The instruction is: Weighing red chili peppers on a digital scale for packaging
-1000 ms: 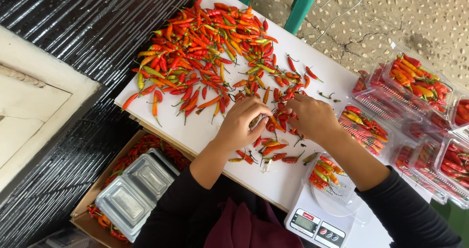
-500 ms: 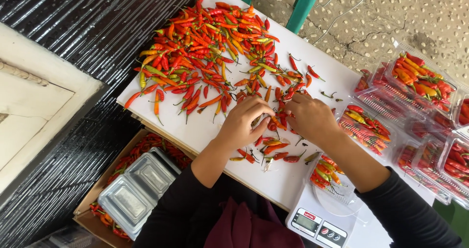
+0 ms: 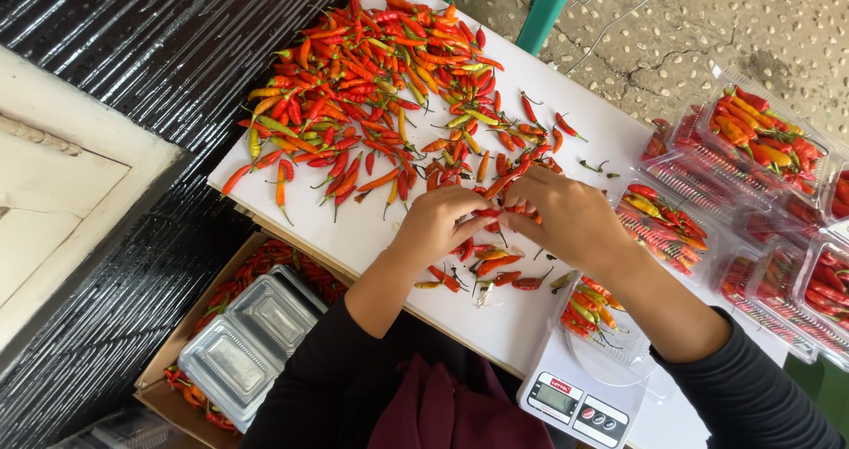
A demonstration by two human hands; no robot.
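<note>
A big heap of red, orange and green chili peppers covers the far part of a white table. My left hand and my right hand meet over the table's middle, fingers pinched together on one small red chili between them. More loose chilies lie just below the hands. A clear container with chilies rests on a small white digital scale near my right forearm.
Clear plastic boxes packed with chilies are stacked at the right. A cardboard box with chilies and empty clear containers sits on the floor at lower left. A green chair leg stands beyond the table.
Both hands stayed over the same spot, with the fingers drawing closer together on a chili.
</note>
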